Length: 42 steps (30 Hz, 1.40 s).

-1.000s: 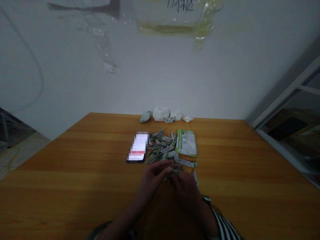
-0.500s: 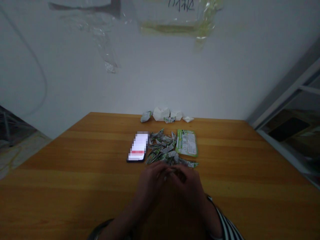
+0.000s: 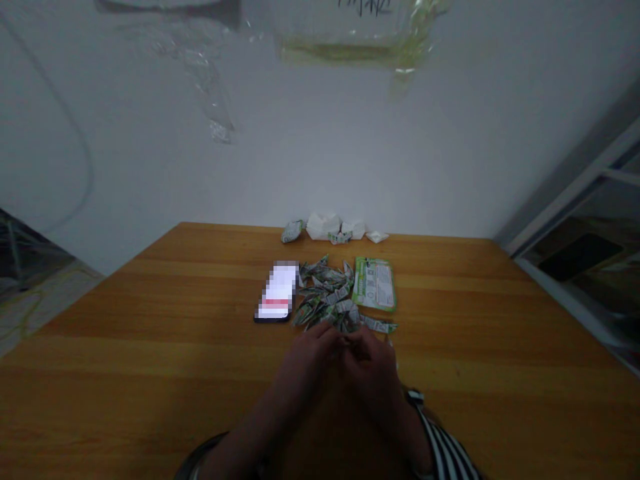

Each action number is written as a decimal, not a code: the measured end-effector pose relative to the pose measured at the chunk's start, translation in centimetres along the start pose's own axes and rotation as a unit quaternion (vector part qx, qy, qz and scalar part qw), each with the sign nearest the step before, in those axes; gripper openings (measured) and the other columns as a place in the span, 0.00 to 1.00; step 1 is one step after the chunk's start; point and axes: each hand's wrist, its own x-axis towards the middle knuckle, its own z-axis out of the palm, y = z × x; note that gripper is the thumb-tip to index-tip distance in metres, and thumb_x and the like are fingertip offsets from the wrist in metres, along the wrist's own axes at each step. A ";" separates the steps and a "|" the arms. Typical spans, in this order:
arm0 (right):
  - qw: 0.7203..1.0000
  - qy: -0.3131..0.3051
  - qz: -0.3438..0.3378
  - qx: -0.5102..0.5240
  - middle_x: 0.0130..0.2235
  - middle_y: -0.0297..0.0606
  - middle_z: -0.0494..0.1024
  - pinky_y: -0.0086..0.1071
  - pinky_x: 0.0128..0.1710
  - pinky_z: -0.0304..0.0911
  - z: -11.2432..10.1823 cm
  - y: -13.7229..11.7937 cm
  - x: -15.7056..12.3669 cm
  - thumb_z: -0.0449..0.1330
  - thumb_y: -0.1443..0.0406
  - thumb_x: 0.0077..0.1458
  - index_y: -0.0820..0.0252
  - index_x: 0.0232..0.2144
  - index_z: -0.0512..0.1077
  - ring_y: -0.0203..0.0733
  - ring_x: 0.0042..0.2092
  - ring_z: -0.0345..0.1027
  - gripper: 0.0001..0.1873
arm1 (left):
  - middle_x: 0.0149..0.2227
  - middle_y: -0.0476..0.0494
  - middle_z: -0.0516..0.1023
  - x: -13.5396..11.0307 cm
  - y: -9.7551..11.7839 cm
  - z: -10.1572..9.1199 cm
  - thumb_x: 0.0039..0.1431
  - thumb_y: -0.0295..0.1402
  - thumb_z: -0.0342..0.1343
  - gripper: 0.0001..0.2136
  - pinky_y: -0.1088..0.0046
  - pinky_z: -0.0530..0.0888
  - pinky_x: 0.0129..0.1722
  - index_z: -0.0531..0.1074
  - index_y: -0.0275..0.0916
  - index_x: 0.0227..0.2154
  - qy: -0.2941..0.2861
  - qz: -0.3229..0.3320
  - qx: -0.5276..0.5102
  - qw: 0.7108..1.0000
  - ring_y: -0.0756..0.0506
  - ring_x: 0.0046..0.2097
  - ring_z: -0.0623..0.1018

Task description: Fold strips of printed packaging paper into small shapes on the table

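Note:
My left hand and my right hand meet just in front of a pile of crumpled green-and-white printed wrappers. The fingers of both are closed and their tips press close together. Whatever lies between them is too small and dark to make out. Past the right hand, a small whitish bit shows at its outer edge. One long wrapper strip sticks out of the pile toward the right.
A phone with a lit, blurred screen lies left of the pile, and a flat green packet lies right of it. Along the wall, white crumpled tissues and a wrapper ball sit on the wooden table.
My right hand has turned slightly and drawn in closer to the left, its fingers more tightly bent. The whitish bit now shows beside it. The pile looks the same.

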 end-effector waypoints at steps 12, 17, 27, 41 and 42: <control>0.997 0.072 0.026 0.032 0.25 0.33 0.73 0.28 0.27 0.63 -0.4 -0.2 0.3 0.55 0.70 0.48 0.58 0.27 0.69 0.38 0.27 0.68 0.04 | 0.37 0.41 0.79 -0.4 0.2 0.9 0.62 0.27 0.49 0.10 0.74 0.73 0.38 0.76 0.41 0.39 0.068 0.063 -0.071 0.993 0.46 0.38 0.77; 0.975 0.081 0.094 0.182 0.29 0.36 0.75 0.29 0.28 0.68 -0.6 0.1 0.6 0.56 0.67 0.51 0.59 0.31 0.72 0.39 0.28 0.70 0.05 | 0.33 0.43 0.80 0.1 0.5 0.6 0.64 0.33 0.49 0.11 0.74 0.73 0.35 0.77 0.38 0.34 0.157 -0.033 -0.206 0.965 0.46 0.35 0.78; 0.976 -0.015 -0.047 0.213 0.45 0.40 0.74 0.32 0.35 0.73 -1.1 0.1 0.9 0.62 0.67 0.53 0.54 0.34 0.66 0.44 0.44 0.73 0.08 | 0.41 0.41 0.82 0.1 0.6 0.7 0.61 0.34 0.53 0.08 0.68 0.76 0.40 0.77 0.39 0.33 0.222 -0.105 -0.402 0.882 0.42 0.42 0.80; 0.970 -0.003 -0.228 -0.085 0.41 0.44 0.76 0.33 0.36 0.73 -1.3 1.3 0.5 0.60 0.69 0.57 0.55 0.44 0.77 0.43 0.39 0.75 0.13 | 0.39 0.42 0.82 -0.1 1.0 0.7 0.60 0.37 0.55 0.09 0.67 0.77 0.39 0.76 0.38 0.32 0.226 -0.151 -0.473 0.838 0.43 0.39 0.81; 0.969 0.000 -0.229 -0.088 0.41 0.44 0.76 0.33 0.37 0.73 -1.3 1.4 0.5 0.60 0.69 0.56 0.56 0.45 0.77 0.44 0.40 0.75 0.14 | 0.38 0.41 0.82 0.0 1.0 0.7 0.60 0.37 0.55 0.09 0.67 0.77 0.39 0.76 0.38 0.31 0.222 -0.155 -0.483 0.833 0.43 0.39 0.81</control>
